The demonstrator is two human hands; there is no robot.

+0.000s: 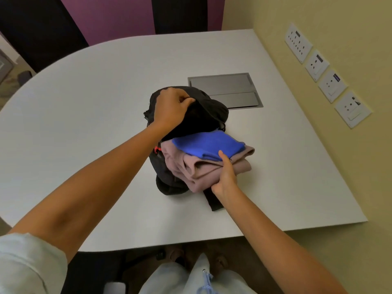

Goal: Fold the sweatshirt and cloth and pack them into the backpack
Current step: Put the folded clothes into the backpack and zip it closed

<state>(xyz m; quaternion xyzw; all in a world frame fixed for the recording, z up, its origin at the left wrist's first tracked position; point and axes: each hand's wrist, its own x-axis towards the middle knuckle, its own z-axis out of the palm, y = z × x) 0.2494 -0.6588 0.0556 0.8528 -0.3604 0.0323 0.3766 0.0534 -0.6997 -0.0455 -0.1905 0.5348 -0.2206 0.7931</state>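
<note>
Here the white table (pixel 84 124) carries everything, and the black backpack (pixel 203 115) standing near its middle serves as the landmark. Just beyond the backpack, toward the wall, a grey metal hatch (pixel 224 90) is set flush into the tabletop, and further right of it a row of wall sockets (pixel 324 75) runs along the yellow wall. The folded mauve sweatshirt (pixel 203 172) sits at the backpack's near side, its far end at the mouth of the bag, with the folded blue cloth (pixel 207 145) stacked on top, likely so both go in as one bundle. A dark strap (pixel 213 200) trails from under the bundle toward the table edge. The left hand (pixel 171 109) grips the backpack's top flap, fingers curled round the fabric, seemingly to hold the opening wide. The right hand (pixel 224 177) clamps the bundle's near edge, thumb pressed on top at the cloth's edge and fingers hidden underneath, apparently to feed it in without it unfolding. Folding looks done; packing is under way.
</note>
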